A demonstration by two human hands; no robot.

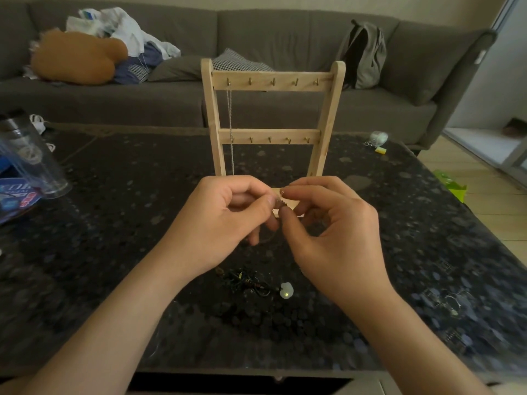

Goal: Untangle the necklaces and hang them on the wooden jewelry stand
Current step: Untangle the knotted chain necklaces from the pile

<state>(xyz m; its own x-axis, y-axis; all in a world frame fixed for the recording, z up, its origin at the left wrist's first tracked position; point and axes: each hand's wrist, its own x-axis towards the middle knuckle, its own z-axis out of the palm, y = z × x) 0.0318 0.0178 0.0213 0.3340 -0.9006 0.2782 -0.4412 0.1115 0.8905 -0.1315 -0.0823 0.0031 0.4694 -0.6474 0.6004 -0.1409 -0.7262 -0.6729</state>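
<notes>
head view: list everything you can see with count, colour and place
wooden jewelry stand: 1, light wood, table centre
silver chain: 1, silver, hanging at stand's left
thin chain: 1, brownish, held before stand's base
tangled necklaces: 1 pile, dark, table, nearer the person
pendant: 1, white, beside the pile
table: 1, dark speckled, foreground
tumbler: 1, clear, table left
sofa: 1, grey, behind table
backpack: 1, grey, sofa right
plush toy: 1, brown, sofa left
left hand: 1, pinching thin chain
right hand: 1, pinching thin chain
</notes>
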